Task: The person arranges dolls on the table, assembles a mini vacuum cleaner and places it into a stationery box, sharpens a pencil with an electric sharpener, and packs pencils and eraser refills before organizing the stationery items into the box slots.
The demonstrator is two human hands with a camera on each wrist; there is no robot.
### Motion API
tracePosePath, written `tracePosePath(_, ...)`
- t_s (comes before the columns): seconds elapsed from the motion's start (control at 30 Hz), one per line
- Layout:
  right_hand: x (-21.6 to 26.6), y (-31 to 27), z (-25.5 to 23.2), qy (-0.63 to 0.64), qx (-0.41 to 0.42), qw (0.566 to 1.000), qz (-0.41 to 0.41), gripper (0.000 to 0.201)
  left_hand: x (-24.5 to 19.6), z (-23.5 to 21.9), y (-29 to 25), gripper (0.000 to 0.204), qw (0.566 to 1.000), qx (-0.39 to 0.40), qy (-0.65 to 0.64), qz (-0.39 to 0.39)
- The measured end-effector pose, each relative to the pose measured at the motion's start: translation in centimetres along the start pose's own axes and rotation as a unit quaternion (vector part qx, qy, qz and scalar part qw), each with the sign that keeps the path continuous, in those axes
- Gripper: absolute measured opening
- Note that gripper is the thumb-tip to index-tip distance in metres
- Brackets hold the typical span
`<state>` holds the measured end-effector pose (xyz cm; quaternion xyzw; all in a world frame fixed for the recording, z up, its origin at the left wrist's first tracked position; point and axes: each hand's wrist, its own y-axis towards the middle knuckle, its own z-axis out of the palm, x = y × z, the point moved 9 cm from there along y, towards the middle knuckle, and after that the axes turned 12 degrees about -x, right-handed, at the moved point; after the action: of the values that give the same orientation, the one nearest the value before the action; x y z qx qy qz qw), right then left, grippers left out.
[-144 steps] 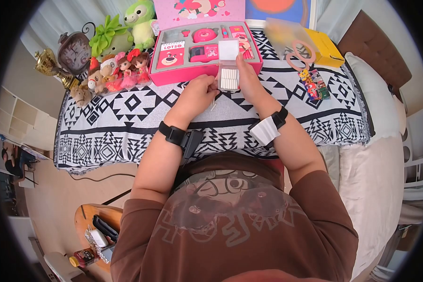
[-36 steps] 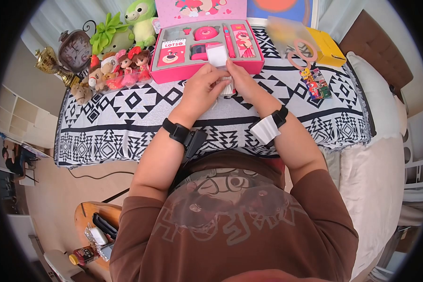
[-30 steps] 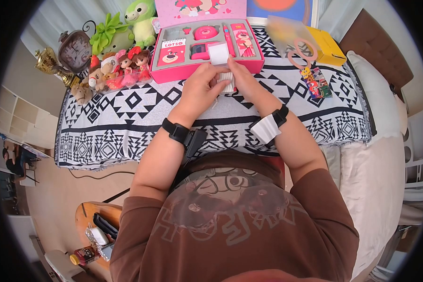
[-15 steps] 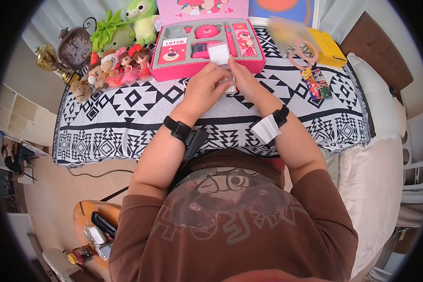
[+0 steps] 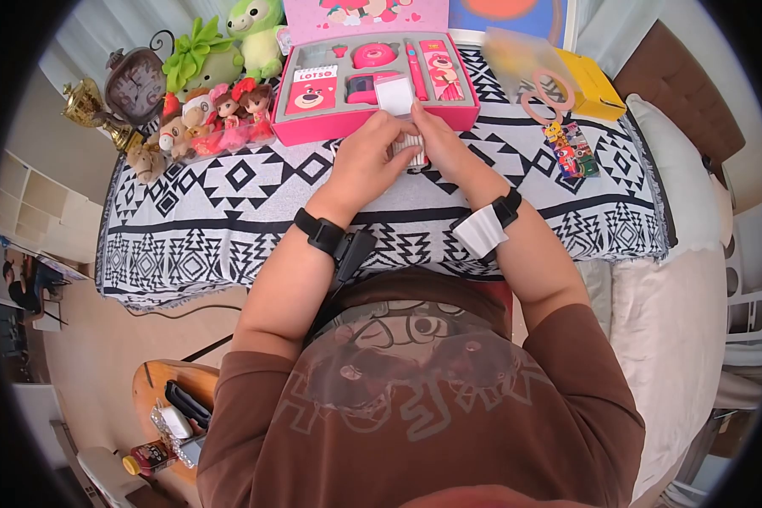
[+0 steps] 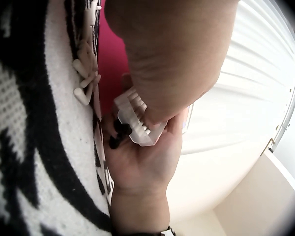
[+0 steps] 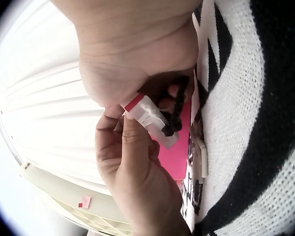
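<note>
My right hand (image 5: 442,151) holds a small clear plastic box (image 6: 146,138) with a white flap (image 5: 395,96) raised at its far end. Short white sticks (image 6: 137,104) lie side by side in it. My left hand (image 5: 364,161) bends over the box, thumb and fingers curled together at the sticks; its fingertips are partly hidden, and I cannot tell how many sticks they pinch. A black beaded band (image 7: 177,110) shows at the right hand's fingers. Several loose white sticks (image 7: 204,161) lie on the patterned cloth (image 5: 254,216) close by.
Just beyond my hands stands an open pink gift box (image 5: 330,131) with pink items in moulded slots. Plush toys (image 5: 258,42), dolls (image 5: 229,123), a clock (image 5: 135,85) and a gold trophy (image 5: 83,106) line the left. A yellow box (image 5: 597,89) and colourful stickers (image 5: 571,151) sit right.
Since the earliest frame, my left hand has moved from beside the plastic box to over its sticks, and a pink pen shows in the gift box. Lately only the left fingers have shifted slightly.
</note>
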<state>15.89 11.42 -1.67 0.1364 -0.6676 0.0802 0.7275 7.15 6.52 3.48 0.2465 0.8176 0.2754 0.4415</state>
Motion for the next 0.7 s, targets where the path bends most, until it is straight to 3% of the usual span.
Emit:
tracePosePath(0.2, 0.25, 0.13, -0.27, -0.002, -0.011, 0.999, -0.032, 0.064, -0.33, -0.25, 0.16, 0.030, 1.000, -0.011, 0.002, -0.003)
tracePosePath(0.5, -0.10, 0.09, -0.52, 0.020, -0.034, 0.999, 0.003, 0.063, -0.33, -0.05, 0.11, 0.030, 1.000, -0.004, -0.004, -0.002)
tracePosePath(0.7, 0.50, 0.14, -0.40, 0.012, -0.027, 0.999, -0.044, 0.062, -0.86, -0.74, 0.30, 0.026, 0.999, -0.029, -0.031, -0.004)
